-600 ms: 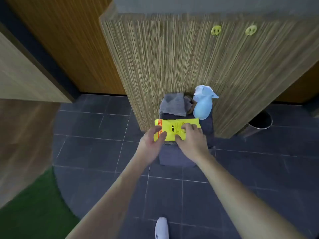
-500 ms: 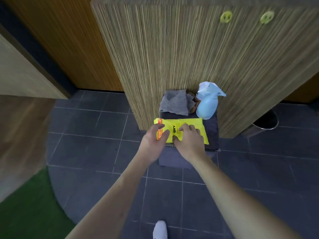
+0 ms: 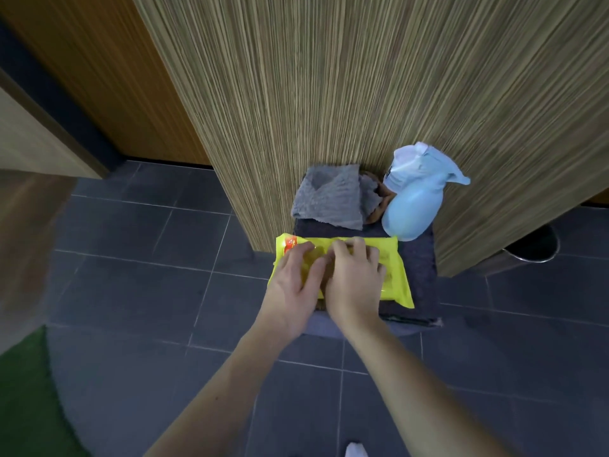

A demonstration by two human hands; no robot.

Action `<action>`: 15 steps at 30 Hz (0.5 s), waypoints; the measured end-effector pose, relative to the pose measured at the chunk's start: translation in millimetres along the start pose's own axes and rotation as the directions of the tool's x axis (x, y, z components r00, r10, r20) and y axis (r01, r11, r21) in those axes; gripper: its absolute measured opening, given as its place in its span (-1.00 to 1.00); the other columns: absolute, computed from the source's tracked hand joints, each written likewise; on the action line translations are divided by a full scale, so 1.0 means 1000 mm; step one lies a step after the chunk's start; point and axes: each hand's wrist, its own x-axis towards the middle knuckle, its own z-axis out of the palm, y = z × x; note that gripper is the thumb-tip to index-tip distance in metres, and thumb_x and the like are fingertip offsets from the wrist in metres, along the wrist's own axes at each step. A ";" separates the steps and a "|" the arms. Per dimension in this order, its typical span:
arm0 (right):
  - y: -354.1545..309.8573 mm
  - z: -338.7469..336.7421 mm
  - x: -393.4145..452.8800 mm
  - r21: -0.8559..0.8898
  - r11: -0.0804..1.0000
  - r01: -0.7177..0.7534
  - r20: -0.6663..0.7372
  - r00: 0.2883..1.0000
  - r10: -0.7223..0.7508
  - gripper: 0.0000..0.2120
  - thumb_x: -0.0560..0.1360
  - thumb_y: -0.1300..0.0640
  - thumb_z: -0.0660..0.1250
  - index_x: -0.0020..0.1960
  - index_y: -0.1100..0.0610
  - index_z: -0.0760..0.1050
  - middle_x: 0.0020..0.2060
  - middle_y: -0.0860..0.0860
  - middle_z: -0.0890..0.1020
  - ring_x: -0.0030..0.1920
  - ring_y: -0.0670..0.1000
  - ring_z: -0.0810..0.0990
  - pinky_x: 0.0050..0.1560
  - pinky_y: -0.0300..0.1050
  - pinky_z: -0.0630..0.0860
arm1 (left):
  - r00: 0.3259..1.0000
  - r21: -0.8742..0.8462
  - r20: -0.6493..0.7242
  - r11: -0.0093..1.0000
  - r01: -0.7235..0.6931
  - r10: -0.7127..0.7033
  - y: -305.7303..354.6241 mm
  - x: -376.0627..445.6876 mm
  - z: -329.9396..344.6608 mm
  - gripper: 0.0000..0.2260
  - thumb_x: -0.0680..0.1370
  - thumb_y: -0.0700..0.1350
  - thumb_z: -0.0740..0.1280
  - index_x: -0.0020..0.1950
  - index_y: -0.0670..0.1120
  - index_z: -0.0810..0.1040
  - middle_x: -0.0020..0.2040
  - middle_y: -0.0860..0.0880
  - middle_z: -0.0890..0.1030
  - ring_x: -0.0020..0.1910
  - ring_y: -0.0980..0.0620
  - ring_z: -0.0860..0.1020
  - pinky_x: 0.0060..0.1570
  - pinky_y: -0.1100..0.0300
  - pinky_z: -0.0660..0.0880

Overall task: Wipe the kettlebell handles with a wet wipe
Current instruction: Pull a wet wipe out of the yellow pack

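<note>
1. On the dark stool by the striped panel: yellow wipe pack lies flat, long axis running left-right across the view.
2. Both hands sit on top of the pack. Left hand covers its left end, fingers loosely spread and laid flat on the film. Right hand sits mid-pack, fingers curled down onto the top face; cannot tell if they're pinching the flap or just pressing.
3. Key relation: the opening is likely under the right fingertips, hidden from view. Right hand is nearer it, left looks to be holding the pack down.
4. No wipe out yet, so judged very early in the task. No kettlebell in view.
5. Also on the stool, behind the pack: grey cloth, blue spray bottle just right of it. Metal bin on the floor further right.
</note>
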 end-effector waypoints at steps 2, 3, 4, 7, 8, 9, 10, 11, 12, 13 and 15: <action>0.007 -0.007 0.006 0.145 0.989 -0.007 0.007 1.000 0.006 -0.89 0.58 0.06 0.36 -0.01 0.10 0.56 -0.04 0.06 0.63 -0.01 0.21 0.55 -0.13 0.07 0.47 | 0.999 0.023 -0.008 0.999 -0.033 0.033 0.002 0.001 0.001 -0.65 0.68 0.14 0.20 0.39 0.03 0.48 0.34 0.12 0.53 0.31 0.09 0.47 0.32 0.11 0.42; 0.012 -0.011 0.008 0.238 0.971 -0.022 0.017 1.000 0.019 -0.85 0.61 0.04 0.34 -0.04 0.12 0.52 -0.12 0.06 0.64 -0.08 0.20 0.57 -0.19 0.07 0.50 | 0.999 0.049 -0.011 0.997 -0.052 0.053 0.001 0.000 0.002 -0.64 0.66 0.15 0.18 0.37 0.02 0.49 0.35 0.13 0.52 0.32 0.09 0.46 0.32 0.08 0.44; 0.019 -0.016 0.011 0.323 0.945 -0.053 0.034 0.998 0.044 -0.83 0.63 0.05 0.30 -0.05 0.14 0.49 -0.19 0.06 0.65 -0.15 0.18 0.59 -0.24 0.07 0.51 | 0.997 0.086 -0.015 0.994 -0.070 0.071 0.001 0.000 0.004 -0.62 0.65 0.16 0.16 0.35 0.01 0.50 0.38 0.13 0.50 0.33 0.09 0.46 0.32 0.05 0.45; 0.042 -0.035 0.016 0.434 0.885 -0.168 0.080 0.986 0.148 -0.85 0.67 0.09 0.23 0.02 0.17 0.47 -0.22 0.05 0.64 -0.20 0.12 0.59 -0.27 0.03 0.42 | 0.994 0.160 -0.029 0.982 -0.103 0.109 -0.002 0.000 0.007 -0.61 0.64 0.15 0.16 0.33 -0.04 0.53 0.42 0.10 0.47 0.37 0.05 0.45 0.33 0.02 0.45; 0.052 -0.040 0.016 0.461 0.859 -0.223 0.090 0.975 0.205 -0.85 0.67 0.10 0.23 0.04 0.17 0.48 -0.21 0.03 0.62 -0.18 0.11 0.57 -0.25 -0.01 0.37 | 0.993 0.175 -0.029 0.978 -0.110 0.117 -0.003 0.001 0.008 -0.63 0.65 0.12 0.19 0.32 -0.05 0.54 0.42 0.09 0.47 0.37 0.04 0.44 0.34 0.03 0.44; 0.062 -0.043 0.017 0.496 0.822 -0.281 0.097 0.958 0.270 -0.86 0.67 0.11 0.23 0.05 0.18 0.48 -0.21 0.01 0.60 -0.15 0.11 0.57 -0.21 -0.04 0.36 | 0.991 0.192 -0.029 0.974 -0.121 0.129 -0.004 0.002 0.008 -0.65 0.64 0.10 0.22 0.32 -0.06 0.54 0.42 0.09 0.47 0.37 0.03 0.44 0.34 0.03 0.44; 0.070 -0.044 0.018 0.536 0.774 -0.337 0.111 0.937 0.331 -0.87 0.67 0.12 0.24 0.04 0.17 0.49 -0.21 -0.02 0.59 -0.12 0.11 0.59 -0.16 -0.04 0.41 | 0.989 0.211 -0.031 0.968 -0.134 0.144 -0.005 0.003 0.008 -0.66 0.64 0.07 0.25 0.32 -0.06 0.54 0.40 0.08 0.48 0.35 0.01 0.44 0.34 0.03 0.44; 0.077 -0.044 0.019 0.571 0.726 -0.383 0.135 0.916 0.378 -0.88 0.66 0.12 0.26 0.02 0.16 0.50 -0.20 -0.04 0.60 -0.09 0.12 0.62 -0.11 0.00 0.50 | 0.986 0.238 -0.036 0.960 -0.149 0.162 -0.006 0.004 0.009 -0.66 0.63 0.07 0.27 0.32 -0.06 0.54 0.38 0.07 0.48 0.33 -0.01 0.45 0.33 0.02 0.45; 0.082 -0.044 0.020 0.595 0.688 -0.415 0.162 0.901 0.403 -0.89 0.64 0.11 0.27 0.01 0.15 0.50 -0.19 -0.04 0.61 -0.08 0.12 0.64 -0.06 0.10 0.58 | 0.983 0.270 -0.042 0.949 -0.162 0.180 -0.005 0.006 0.011 -0.65 0.61 0.09 0.28 0.32 -0.05 0.55 0.35 0.06 0.49 0.31 -0.02 0.45 0.31 0.01 0.45; 0.084 -0.043 0.020 0.605 0.669 -0.432 0.184 0.893 0.410 -0.89 0.64 0.10 0.28 0.00 0.14 0.51 -0.18 -0.03 0.62 -0.08 0.12 0.66 -0.03 0.16 0.62 | 0.980 0.305 -0.046 0.936 -0.173 0.196 -0.005 0.007 0.013 -0.63 0.60 0.12 0.29 0.31 -0.04 0.56 0.33 0.05 0.49 0.30 -0.04 0.45 0.30 0.00 0.46; 0.084 -0.043 0.019 0.607 0.662 -0.439 0.204 0.892 0.405 -0.89 0.64 0.10 0.28 0.01 0.13 0.51 -0.16 -0.01 0.64 -0.09 0.12 0.67 -0.01 0.19 0.63 | 0.972 0.373 -0.055 0.907 -0.193 0.229 -0.002 0.010 0.018 -0.61 0.58 0.18 0.30 0.29 -0.02 0.59 0.32 0.04 0.50 0.29 -0.08 0.45 0.29 -0.03 0.46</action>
